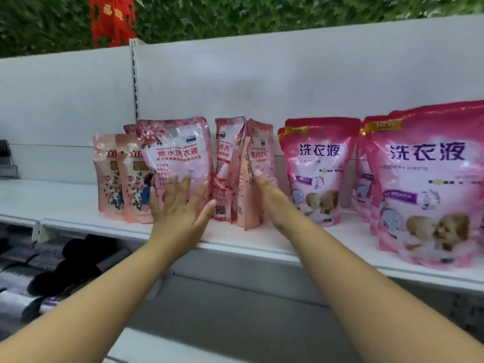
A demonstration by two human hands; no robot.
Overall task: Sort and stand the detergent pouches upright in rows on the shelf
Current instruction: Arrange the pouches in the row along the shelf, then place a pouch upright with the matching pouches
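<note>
Pink detergent pouches stand on a white shelf. My left hand lies flat with spread fingers against the front of a pink floral pouch. My right hand presses straight fingers on the side of a turned pouch, beside another pouch seen edge-on. Two small peach floral pouches stand at the left. Larger bright pink pouches and a big one stand in rows at the right.
The white back panel rises behind the pouches. A lower shelf at the left holds dark packaged goods. Green foliage and a red ornament hang above the shelf unit.
</note>
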